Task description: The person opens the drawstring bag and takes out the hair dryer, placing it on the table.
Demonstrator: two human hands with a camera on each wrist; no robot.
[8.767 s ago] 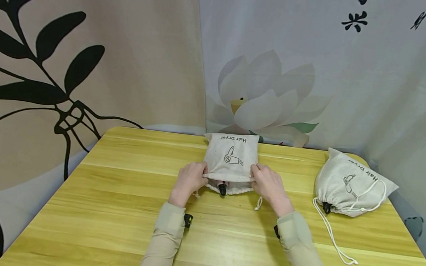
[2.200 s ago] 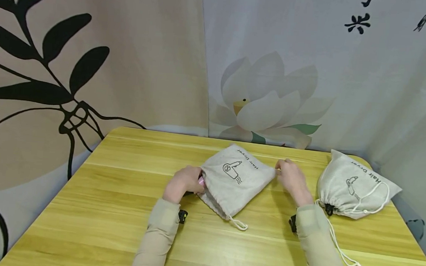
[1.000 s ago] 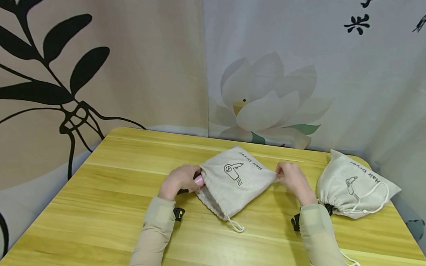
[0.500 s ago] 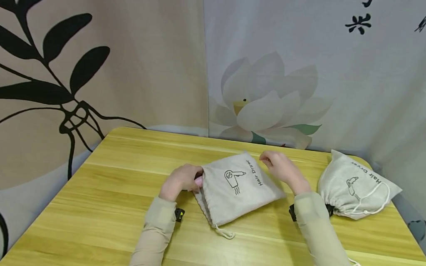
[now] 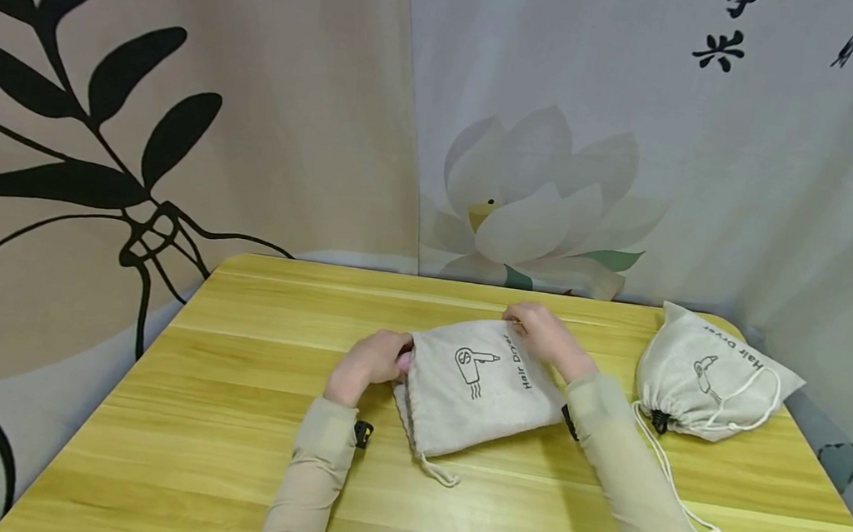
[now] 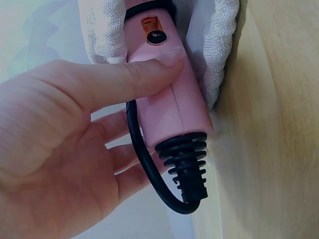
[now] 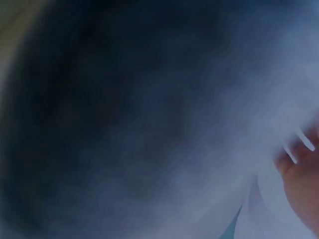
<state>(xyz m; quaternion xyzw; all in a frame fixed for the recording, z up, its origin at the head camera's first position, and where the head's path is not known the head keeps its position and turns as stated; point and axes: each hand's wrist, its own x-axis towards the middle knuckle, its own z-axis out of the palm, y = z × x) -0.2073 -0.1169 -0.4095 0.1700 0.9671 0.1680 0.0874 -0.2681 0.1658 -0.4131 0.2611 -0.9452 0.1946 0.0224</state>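
Observation:
A light drawstring bag [image 5: 486, 417] printed "Hair Dryer" lies in mid-table, its mouth facing left. My left hand [image 5: 366, 366] grips the pink handle of a hair dryer [image 6: 172, 107] at that mouth. In the left wrist view, thumb and fingers lie around the handle, and a black cord [image 6: 142, 154] bends back from its ribbed end. Most of the dryer is hidden inside the bag. My right hand [image 5: 547, 340] holds the bag's far closed corner with curled fingers, its fingertips partly hidden. Blurred fabric fills most of the right wrist view, the hand just showing at its right edge.
Another drawstring bag [image 5: 704, 375], full and cinched with a black toggle [image 5: 659, 422], sits at the table's right end. Its white cord [image 5: 669, 477] trails toward the front. Behind the wooden table [image 5: 237, 385] hangs a printed curtain [image 5: 319, 107].
My right hand has released the bag's right corner and moved left to the far one. The bag has turned clockwise. My left hand stays on the hair dryer's handle.

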